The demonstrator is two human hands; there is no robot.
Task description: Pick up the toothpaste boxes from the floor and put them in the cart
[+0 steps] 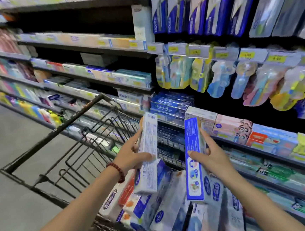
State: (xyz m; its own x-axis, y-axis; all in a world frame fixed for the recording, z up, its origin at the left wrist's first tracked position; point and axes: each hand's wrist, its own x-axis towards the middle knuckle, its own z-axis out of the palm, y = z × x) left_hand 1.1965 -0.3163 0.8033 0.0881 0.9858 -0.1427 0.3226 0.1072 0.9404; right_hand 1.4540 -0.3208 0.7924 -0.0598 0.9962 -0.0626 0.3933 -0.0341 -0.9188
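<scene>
My left hand (131,156) grips a white toothpaste box (149,148) with blue print, held upright above the cart. My right hand (210,158) grips a blue toothpaste box (194,159), also upright, just to the right of it. Below both hands, the near end of the black wire cart (57,134) holds a pile of several white and blue toothpaste boxes (156,207). A beaded bracelet sits on my left wrist. The floor under the cart's near end is hidden.
Store shelves (91,52) packed with toothpaste boxes run along the right of the aisle. Toothbrush packs (218,76) hang on pegs at upper right. Grey floor (6,137) lies to the left of the cart.
</scene>
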